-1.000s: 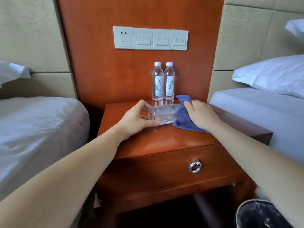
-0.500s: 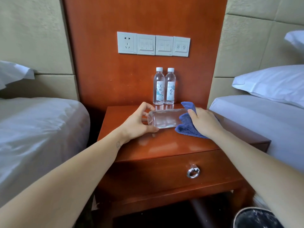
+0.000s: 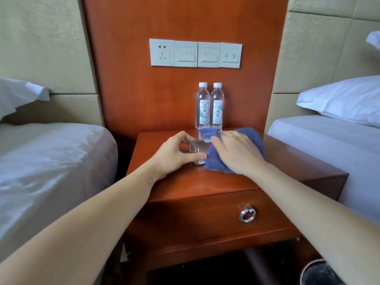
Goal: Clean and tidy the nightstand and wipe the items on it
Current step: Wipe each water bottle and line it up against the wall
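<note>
1. Left hand (image 3: 174,155) had its grip closed round the open end of a clear drinking glass (image 3: 196,150) lying sideways, probably to stop it rolling.
2. Right hand (image 3: 238,153) pressed a blue terry cloth (image 3: 254,136) over the glass's other end. The fingers were blurred, so I couldn't tell how far that grip had closed.
3. The glass sat mid-top of the red-brown wooden bedside desk (image 3: 205,182).
4. Two clear plastic water bottles (image 3: 209,105) stood upright at the back, clear of the wiping.

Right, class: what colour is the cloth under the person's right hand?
The cloth is blue, clearest in the head view.
</note>
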The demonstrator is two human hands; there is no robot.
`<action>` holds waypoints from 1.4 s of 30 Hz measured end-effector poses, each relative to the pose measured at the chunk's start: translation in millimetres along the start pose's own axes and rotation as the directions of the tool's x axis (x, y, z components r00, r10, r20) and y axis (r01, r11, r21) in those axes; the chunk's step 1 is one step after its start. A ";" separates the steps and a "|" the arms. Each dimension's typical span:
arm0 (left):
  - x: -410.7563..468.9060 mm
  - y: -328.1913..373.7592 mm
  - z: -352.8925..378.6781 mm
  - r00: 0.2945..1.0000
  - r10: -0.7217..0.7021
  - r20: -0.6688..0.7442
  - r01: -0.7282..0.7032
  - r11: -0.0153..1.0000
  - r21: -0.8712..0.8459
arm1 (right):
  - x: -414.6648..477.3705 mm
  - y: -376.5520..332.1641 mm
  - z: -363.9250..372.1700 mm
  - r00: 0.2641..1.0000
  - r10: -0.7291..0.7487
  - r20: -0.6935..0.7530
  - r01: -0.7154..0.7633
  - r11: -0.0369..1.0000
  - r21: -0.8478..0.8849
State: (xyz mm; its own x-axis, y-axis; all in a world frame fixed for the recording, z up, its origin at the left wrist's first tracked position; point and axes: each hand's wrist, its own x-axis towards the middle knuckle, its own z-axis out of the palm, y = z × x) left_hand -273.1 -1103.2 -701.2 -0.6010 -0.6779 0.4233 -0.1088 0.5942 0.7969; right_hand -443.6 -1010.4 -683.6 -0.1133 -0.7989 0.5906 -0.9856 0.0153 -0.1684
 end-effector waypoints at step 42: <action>-4.5 9.9 1.7 0.997 0.059 0.042 -0.062 0.995 0.084 | 0.8 -32.4 6.1 1.000 -0.027 -0.011 0.027 0.999 0.025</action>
State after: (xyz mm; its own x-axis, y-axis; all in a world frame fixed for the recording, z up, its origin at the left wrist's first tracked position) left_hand -272.8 -1093.5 -696.0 -0.6389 -0.6231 0.4512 -0.1371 0.6693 0.7302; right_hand -410.9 -1015.2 -682.5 -0.0885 -0.7921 0.6039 -0.9849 -0.0209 -0.1717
